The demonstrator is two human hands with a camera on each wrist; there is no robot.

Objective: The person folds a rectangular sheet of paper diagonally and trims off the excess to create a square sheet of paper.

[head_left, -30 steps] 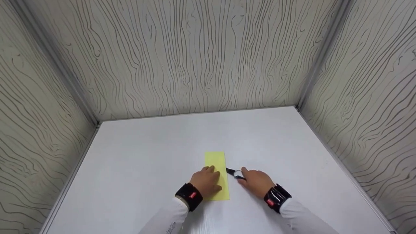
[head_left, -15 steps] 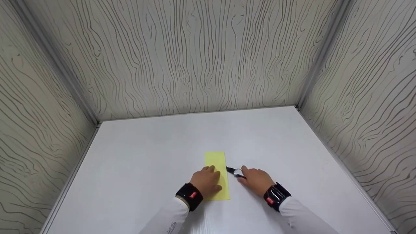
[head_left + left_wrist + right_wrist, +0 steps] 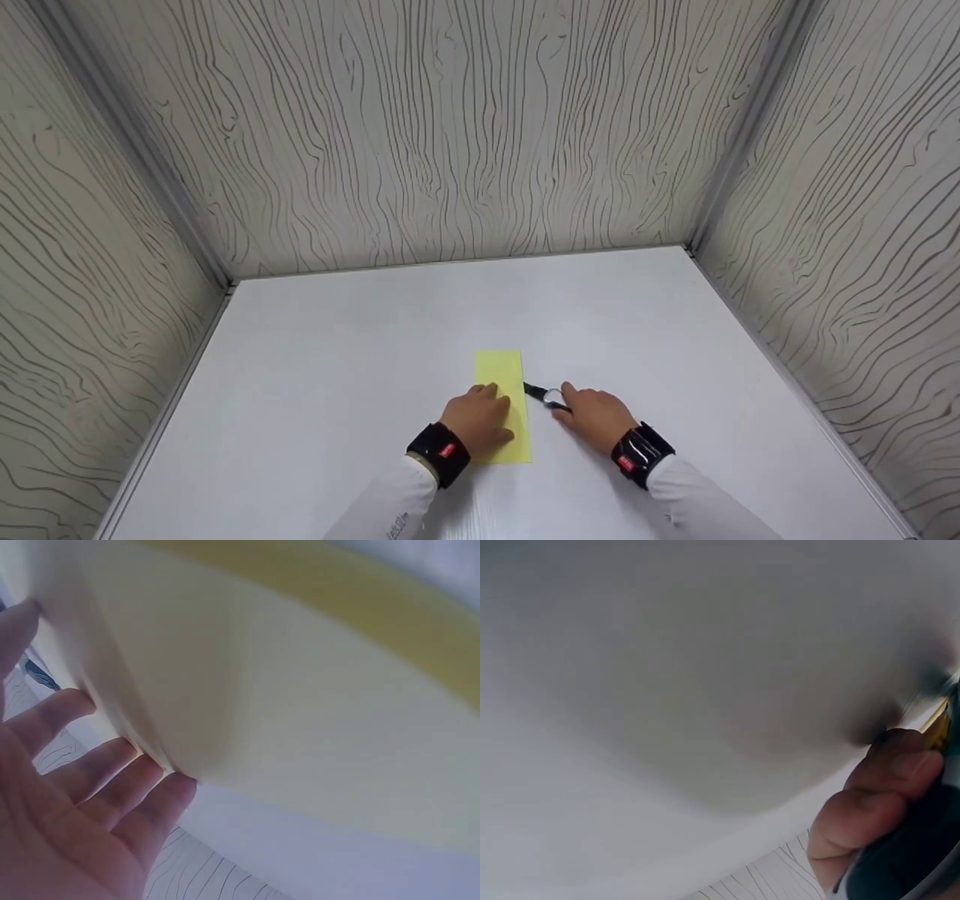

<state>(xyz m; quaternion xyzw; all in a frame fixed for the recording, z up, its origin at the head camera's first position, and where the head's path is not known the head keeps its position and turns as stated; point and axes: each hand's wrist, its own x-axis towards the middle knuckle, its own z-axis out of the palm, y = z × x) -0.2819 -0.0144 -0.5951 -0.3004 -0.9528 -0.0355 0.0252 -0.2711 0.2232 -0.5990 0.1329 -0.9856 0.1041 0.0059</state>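
A yellow strip of paper [image 3: 501, 367] lies lengthwise on the white table. My left hand [image 3: 478, 421] rests on its left half, pressing with the fingertips; the left wrist view has these fingers [image 3: 97, 772] spread and slightly bent against the paper. Beside the paper's right edge, my right hand [image 3: 598, 418] grips a small dark handheld tool [image 3: 536, 391] with a pale, shiny round part. The tool's black tip meets or nearly meets that edge. In the right wrist view, fingers curl around its dark green body [image 3: 900, 855]. My palm hides much of the tool, so its kind is unclear.
The white tabletop [image 3: 345, 352] stretches around both hands. Wood-grain panels [image 3: 450, 135] stand at the back and both sides, joined by grey metal corner posts. Black bands [image 3: 439, 454] wrap both wrists.
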